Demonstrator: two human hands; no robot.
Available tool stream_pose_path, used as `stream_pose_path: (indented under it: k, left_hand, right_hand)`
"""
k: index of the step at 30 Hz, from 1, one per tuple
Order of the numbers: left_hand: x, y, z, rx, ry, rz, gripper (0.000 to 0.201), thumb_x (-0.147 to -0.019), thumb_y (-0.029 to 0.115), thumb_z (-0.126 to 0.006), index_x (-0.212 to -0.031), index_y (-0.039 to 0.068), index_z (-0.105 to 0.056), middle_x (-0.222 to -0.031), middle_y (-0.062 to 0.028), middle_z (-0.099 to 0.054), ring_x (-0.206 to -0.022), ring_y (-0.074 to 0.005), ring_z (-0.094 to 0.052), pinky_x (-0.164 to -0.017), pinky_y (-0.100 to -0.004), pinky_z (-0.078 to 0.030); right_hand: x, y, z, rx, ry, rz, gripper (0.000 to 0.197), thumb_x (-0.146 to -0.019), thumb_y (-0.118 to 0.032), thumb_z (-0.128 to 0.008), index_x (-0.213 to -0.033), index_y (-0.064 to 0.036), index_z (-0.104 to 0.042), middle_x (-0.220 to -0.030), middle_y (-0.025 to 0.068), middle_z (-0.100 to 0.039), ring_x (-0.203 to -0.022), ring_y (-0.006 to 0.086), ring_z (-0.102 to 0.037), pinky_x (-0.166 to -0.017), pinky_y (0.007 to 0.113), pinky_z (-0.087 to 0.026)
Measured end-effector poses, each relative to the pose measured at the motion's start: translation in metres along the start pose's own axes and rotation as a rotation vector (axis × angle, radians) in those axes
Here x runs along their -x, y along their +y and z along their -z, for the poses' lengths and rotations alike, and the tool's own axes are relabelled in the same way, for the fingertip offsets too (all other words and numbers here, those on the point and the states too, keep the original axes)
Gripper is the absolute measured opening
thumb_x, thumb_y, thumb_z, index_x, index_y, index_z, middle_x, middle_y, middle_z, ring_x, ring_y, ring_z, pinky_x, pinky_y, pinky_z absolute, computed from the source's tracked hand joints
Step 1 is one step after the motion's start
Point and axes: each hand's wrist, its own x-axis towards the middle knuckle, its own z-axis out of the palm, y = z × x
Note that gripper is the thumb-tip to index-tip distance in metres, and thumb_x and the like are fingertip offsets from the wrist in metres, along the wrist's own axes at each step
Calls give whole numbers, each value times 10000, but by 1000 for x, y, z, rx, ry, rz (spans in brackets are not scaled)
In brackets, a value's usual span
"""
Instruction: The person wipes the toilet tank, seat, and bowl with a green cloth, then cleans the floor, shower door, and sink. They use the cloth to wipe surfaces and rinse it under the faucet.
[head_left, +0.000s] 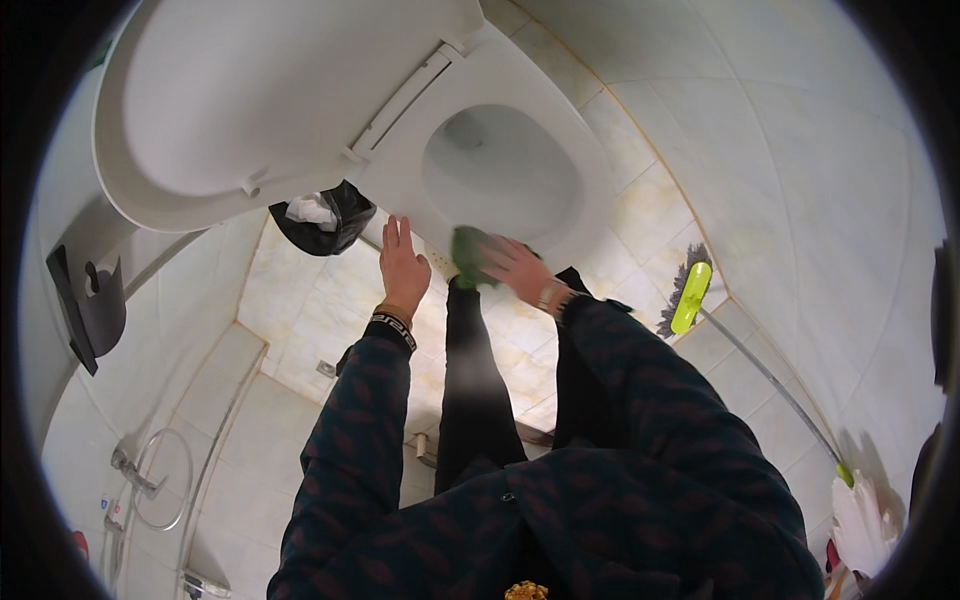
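A white toilet bowl [575, 125] stands in front of me, with its seat and lid [260, 90] raised toward the left. My right hand [515, 266] presses a green cloth [467, 252] against the near edge of the bowl, slightly blurred. Part of the cloth is hidden under the fingers. Held off to the left, my left hand [404, 278] has its fingers stretched out and nothing in it. Its fingertips are close to the bowl's near left side; whether they touch it I cannot tell.
A black-lined bin [345, 220] with white paper inside is left of the bowl. On the right, a broom with a lime-green head [691, 298] leans across tiled floor. A grey paper holder [98, 310] hangs on the left wall, above a shower hose [188, 480].
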Motion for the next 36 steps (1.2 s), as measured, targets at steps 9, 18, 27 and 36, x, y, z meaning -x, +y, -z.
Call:
stream_pose_path:
  k: [9, 18, 27, 36]
  left_hand:
    - [-4, 13, 14, 82, 25, 51, 757, -742, 43, -637, -1409, -36, -287, -1492, -262, -203, -1353, -430, -260, -1085, -447, -304]
    - [-4, 27, 2, -11, -35, -43, 714, -747, 75, -648, -1389, 0, -345, -1500, -216, -223, -1370, -392, -249, -1073, -491, -299]
    - [2, 35, -2, -15, -115, -2, 698, -763, 100, -631, -1392, 0, -346, -1516, -181, -207, -1408, -355, -183, -1095, -530, -256]
    - [14, 69, -23, -170, -225, -286, 660, -754, 89, -564, -1382, -2, -382, -1503, -170, -256, -1414, -349, -192, -1096, -547, -235]
  right_hand:
    - [-215, 72, 57, 351, 211, 152, 369, -791, -139, -560, -1152, -198, -610, -1397, 38, -468, -1369, 288, -323, -1094, 435, -316]
    - [-51, 143, 96, 292, 322, -250, 431, -758, 15, -546, -1164, -108, -618, -1449, 79, -393, -1338, 343, -338, -1062, 435, -354]
    - [78, -10, 4, -76, 133, -692, 406, -774, 60, -485, -1152, -28, -604, -1417, 149, -419, -1369, 391, -282, -1079, 450, -334]
    - [-55, 120, 76, 152, 569, -421, 501, -742, 76, -521, -1202, -107, -597, -1319, 131, -490, -1317, 362, -359, -1052, 481, -337]
